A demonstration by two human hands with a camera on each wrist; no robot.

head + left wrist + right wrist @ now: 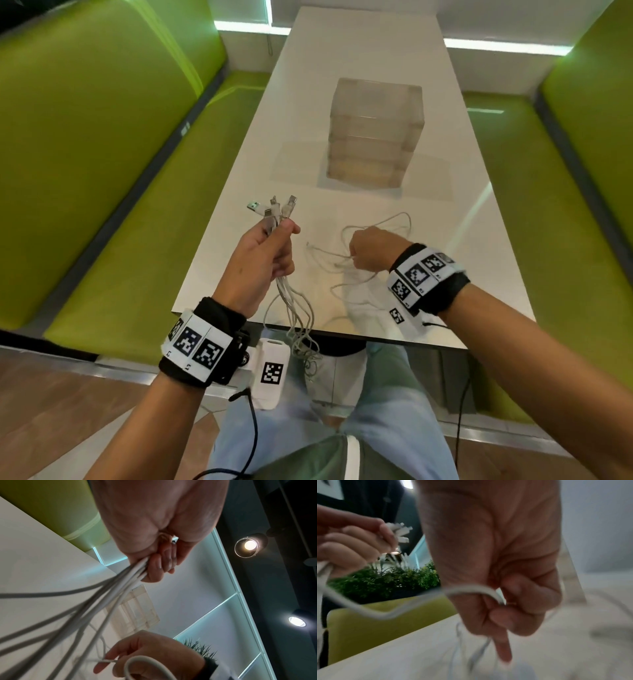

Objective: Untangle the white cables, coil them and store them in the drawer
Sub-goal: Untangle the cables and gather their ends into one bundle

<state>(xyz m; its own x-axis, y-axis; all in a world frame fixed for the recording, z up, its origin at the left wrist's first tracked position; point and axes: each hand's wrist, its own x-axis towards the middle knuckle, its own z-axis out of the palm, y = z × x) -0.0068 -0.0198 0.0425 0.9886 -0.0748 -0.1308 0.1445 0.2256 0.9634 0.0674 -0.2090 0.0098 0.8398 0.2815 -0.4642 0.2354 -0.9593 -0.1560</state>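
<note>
Left hand (263, 260), centre-left of the head view, fists a bundle of thin white cables (294, 308) just below their plugs, apparently to keep the ends gathered; the slack hangs over the white table's near edge (308, 330). Right hand (371, 251), centre-right, pinches one strand from the loose loops on the table, likely to draw it free. The translucent plastic drawer unit (373, 133), upper centre, stands shut, well apart.

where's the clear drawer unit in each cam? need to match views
Head: drawer unit stands upper centre on the white table, beyond both hands.
Left wrist: drawer unit shows tilted, lower centre, behind the blurred cables.
Right wrist: only a blurred pale edge at right, probably the unit; cannot tell.
Shared landmark: the left hand gripping the cable plugs, also seen in the right wrist view.
</note>
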